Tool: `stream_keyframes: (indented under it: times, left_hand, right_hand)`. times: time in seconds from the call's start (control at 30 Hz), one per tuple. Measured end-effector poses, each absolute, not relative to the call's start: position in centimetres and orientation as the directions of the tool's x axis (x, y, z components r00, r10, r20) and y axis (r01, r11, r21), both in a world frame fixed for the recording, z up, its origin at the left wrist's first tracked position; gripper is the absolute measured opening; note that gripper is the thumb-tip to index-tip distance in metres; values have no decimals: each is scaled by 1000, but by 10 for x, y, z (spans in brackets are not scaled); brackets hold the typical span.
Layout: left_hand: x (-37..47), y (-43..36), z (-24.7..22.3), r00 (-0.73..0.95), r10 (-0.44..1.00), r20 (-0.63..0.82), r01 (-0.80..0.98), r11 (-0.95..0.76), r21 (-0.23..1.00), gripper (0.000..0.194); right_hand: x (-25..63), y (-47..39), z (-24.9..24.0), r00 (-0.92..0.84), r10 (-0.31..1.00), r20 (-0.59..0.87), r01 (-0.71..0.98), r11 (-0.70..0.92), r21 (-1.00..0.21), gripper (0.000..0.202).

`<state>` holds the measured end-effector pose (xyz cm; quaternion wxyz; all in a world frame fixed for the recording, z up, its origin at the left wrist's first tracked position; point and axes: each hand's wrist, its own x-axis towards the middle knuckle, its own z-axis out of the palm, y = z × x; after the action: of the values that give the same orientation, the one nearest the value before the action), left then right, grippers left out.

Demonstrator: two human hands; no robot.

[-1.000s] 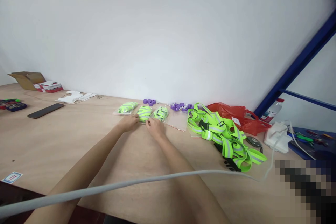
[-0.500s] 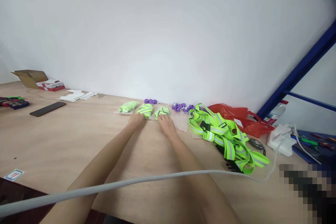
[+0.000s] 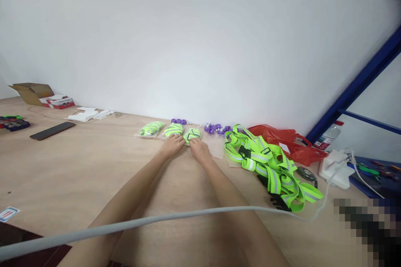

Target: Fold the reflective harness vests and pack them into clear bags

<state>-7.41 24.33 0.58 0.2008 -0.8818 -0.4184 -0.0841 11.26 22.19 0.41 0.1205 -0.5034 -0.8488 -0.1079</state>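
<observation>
Three clear plastic bags, each with a folded yellow-green reflective strap inside, lie in a row by the wall: a left bag [image 3: 152, 128], a middle bag [image 3: 174, 129] and a right bag [image 3: 192, 134]. My left hand [image 3: 172, 147] is closed at the near left edge of the right bag, just in front of the middle one. Closed on the near edge of that same right bag is my right hand [image 3: 199, 150]. The fingertips partly cover the bag's edge. To the right is a loose pile of the same reflective straps [image 3: 272, 162] with black buckles.
Purple caps [image 3: 216, 128] lie behind the bags, and a flat plastic bag [image 3: 214, 146] lies right of my hands. A red plastic bag [image 3: 282, 139], a bottle [image 3: 328, 135] and a white cable [image 3: 188, 213] crossing in front are also here. A dark flat bar [image 3: 53, 130] lies left.
My left hand has moved right, from the middle bag to the right bag's edge. My right hand has stayed at the right bag, its fingers now drawn to the near edge.
</observation>
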Motion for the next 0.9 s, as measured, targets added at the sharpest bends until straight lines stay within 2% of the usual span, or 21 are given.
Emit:
stream_keyframes:
  times: [0.53,0.9]
  left_hand:
    - [-68,256,-10,677,644,356,735,-616,-285,27]
    - [-52,254,-14,690,612,387,719,-642,-266,24]
  right_hand:
    - [136,223,10,-466,839,281,882,467,68,22]
    - [163,224,10,-480,844,240,870,492,12,17]
